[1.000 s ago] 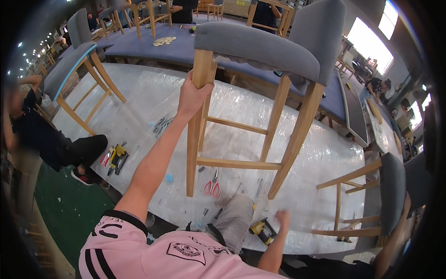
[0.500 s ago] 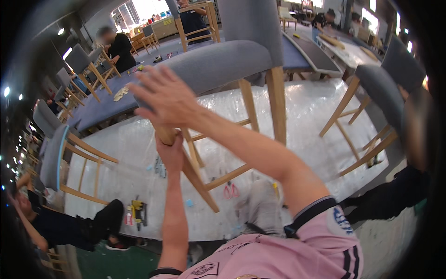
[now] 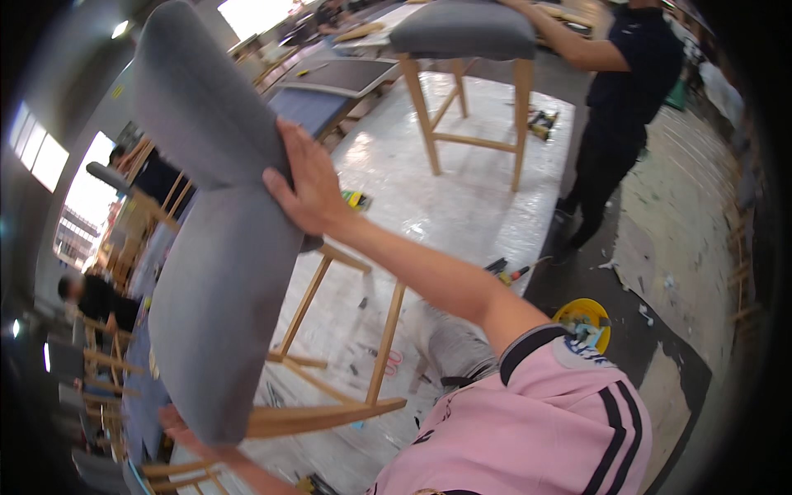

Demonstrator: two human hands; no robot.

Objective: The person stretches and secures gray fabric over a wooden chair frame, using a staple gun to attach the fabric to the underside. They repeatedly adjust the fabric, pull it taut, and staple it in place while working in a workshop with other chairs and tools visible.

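A grey upholstered bar chair (image 3: 223,280) with pale wooden legs is tilted in front of me, its seat and back facing left. My right hand (image 3: 309,186) holds the side edge where back meets seat, thumb on the fabric and fingers stretched up along the back. Low at the seat's front end, my left hand (image 3: 186,431) supports the chair from beneath; the seat covers part of it, and its fingertips show past the corner. One wooden leg (image 3: 330,417) points toward me, and the rails lie over the plastic-covered table.
Another grey chair (image 3: 462,37) stands on the plastic-covered table (image 3: 487,223), with a person in dark clothes (image 3: 623,91) touching it. Red-handled scissors (image 3: 394,361) lie near me. A yellow bucket (image 3: 587,313) is to my right. More chairs (image 3: 103,360) and a person (image 3: 107,297) are at left.
The chair has been turned and tilted, its back now at upper left. My right hand has come down onto its edge; my left has gone from a leg to the seat. The view has swung right.
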